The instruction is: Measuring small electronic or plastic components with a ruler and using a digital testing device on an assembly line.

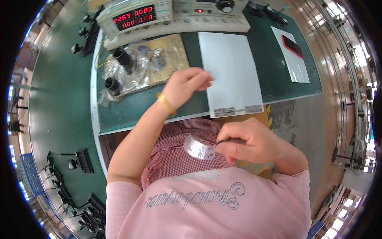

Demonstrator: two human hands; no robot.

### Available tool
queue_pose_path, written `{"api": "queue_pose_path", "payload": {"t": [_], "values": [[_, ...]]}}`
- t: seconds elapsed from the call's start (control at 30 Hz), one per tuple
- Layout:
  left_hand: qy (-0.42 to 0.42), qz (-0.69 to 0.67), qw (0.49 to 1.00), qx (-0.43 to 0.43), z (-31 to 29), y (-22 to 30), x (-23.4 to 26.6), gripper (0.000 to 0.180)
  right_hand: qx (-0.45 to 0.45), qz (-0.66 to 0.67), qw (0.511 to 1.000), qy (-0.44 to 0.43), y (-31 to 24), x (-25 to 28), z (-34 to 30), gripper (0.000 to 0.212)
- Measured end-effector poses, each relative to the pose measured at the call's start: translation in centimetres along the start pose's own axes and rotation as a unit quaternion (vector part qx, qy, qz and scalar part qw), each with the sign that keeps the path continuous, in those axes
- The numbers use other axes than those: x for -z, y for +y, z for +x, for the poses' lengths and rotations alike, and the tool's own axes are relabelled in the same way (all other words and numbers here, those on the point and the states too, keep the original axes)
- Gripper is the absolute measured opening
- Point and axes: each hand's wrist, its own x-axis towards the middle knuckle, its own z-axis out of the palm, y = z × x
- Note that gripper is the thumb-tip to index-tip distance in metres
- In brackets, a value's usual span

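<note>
My right hand point(252, 139) is in front of my body, thumb and fingers pinched on a thin dark strip-like piece point(232, 141), mostly covered by the fingers. A curved white barcode label point(199, 147) sticks out to the left of that grip, above my lap. My left hand point(189, 85) is over the bench near the left edge of a large white sheet point(230, 67). Its fingers are curled together and slightly blurred; whatever they may hold is hidden. Whether that hand touches the sheet I cannot tell.
Left on the green bench point(151, 105), a board wrapped in clear plastic point(171, 51) bears black cylinders point(123, 59) and a round metal piece point(158, 61). Behind stand a meter with red digits point(134, 18) and a knobbed instrument point(219, 7). A red-edged phone point(292, 46) lies at right.
</note>
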Motion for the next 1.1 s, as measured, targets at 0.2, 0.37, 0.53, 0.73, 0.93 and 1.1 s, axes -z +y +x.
{"api": "queue_pose_path", "payload": {"t": [0.2, 0.37, 0.53, 0.73, 0.93, 1.1], "values": [[0.152, -0.154, 0.973, 0.077, -13.5, -4.0, 3.2, 0.033, -0.068, 0.076, 0.995, -0.013, -1.6, -2.4, 6.5, 0.023], [0.251, -0.200, 0.947, 0.025, -16.2, -6.6, 3.0, 0.031, -0.057, 0.053, 0.996, -0.032, -2.8, -4.7, 12.0, 0.025], [0.327, -0.262, 0.908, 0.023, -17.9, -4.2, 4.6, 0.028, -0.013, 0.048, 0.998, -0.032, -3.5, -7.6, 15.3, 0.024], [0.373, -0.299, 0.878, -0.002, -18.0, -4.0, 5.4, 0.022, 0.039, 0.043, 0.995, 0.084, -0.5, -11.8, 15.1, 0.019], [0.367, -0.295, 0.882, 0.007, -17.4, -3.4, 4.7, 0.017, 0.079, 0.057, 0.980, 0.175, 3.5, -13.6, 13.4, 0.018], [0.351, -0.290, 0.891, 0.012, -17.0, -4.0, 4.0, 0.017, 0.084, 0.021, 0.975, 0.205, 4.4, -13.6, 13.0, 0.028]]}}
